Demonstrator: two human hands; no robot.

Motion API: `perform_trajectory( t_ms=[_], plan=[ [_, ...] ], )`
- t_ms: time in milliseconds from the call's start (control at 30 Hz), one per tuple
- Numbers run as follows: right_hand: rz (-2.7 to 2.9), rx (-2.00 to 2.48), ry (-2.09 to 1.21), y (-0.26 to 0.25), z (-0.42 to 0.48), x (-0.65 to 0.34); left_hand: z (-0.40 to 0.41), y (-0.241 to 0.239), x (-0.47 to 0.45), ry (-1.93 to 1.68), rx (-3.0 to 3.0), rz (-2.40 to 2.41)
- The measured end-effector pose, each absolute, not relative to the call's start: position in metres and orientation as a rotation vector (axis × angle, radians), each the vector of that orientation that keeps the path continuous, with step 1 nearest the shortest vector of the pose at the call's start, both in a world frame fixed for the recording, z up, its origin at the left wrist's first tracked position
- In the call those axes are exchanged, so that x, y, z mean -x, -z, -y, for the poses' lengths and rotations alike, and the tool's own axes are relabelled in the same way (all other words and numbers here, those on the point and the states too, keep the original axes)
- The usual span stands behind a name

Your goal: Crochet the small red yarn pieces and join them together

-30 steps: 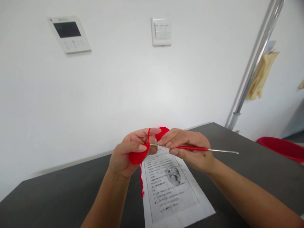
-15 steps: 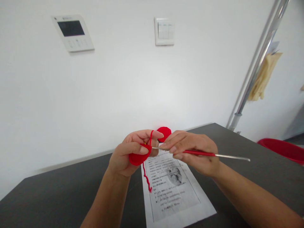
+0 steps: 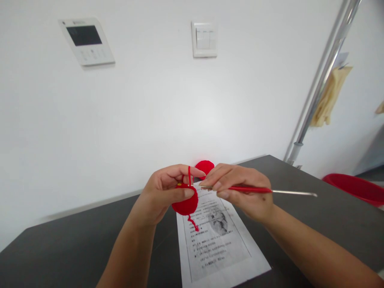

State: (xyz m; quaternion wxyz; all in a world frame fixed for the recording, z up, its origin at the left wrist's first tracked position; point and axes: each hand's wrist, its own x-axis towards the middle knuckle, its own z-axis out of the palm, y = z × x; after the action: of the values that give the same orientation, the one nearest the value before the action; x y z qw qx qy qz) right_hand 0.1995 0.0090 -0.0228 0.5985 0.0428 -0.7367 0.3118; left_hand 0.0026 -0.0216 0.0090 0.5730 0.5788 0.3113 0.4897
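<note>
My left hand (image 3: 163,192) pinches a small round red crochet piece (image 3: 186,205) between thumb and fingers, with a strand of red yarn (image 3: 189,175) looped over the index finger. A short yarn tail (image 3: 193,223) dangles below the piece. My right hand (image 3: 240,190) grips a crochet hook (image 3: 270,191) with a red handle and a metal shaft, its tip at the edge of the red piece. Behind my fingers a ball of red yarn (image 3: 205,166) sits on the dark table (image 3: 60,252).
A printed instruction sheet (image 3: 216,240) lies on the table under my hands. On the white wall hang a control panel (image 3: 87,42) and a light switch (image 3: 204,39). At the right stand a metal pole (image 3: 324,80), hanging beige gloves (image 3: 328,96) and a red basin (image 3: 357,187).
The red crochet piece has turned and dropped lower in my left hand, shifting right. The yarn tail hangs shorter. My right hand with the hook has stayed nearly in place.
</note>
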Motion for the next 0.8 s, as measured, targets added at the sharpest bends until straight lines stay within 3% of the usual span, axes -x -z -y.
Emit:
perform_trajectory(
  t_ms=[100, 200, 800],
  plan=[
    [1.855, -0.078, -0.402, 0.0210, -0.0114, -0.2019, 0.0234, -0.0077, -0.0030, -1.158, -1.387, -0.774],
    [1.918, -0.055, -0.307, 0.0193, -0.0126, -0.2029, 0.0262, -0.0097, -0.0058, -1.155, -1.399, -0.813],
    [1.604, 0.074, -0.884, 0.0228, -0.0188, -0.2024, 0.0260, -0.0155, -0.0090, -1.357, -1.439, -0.896]
  ],
)
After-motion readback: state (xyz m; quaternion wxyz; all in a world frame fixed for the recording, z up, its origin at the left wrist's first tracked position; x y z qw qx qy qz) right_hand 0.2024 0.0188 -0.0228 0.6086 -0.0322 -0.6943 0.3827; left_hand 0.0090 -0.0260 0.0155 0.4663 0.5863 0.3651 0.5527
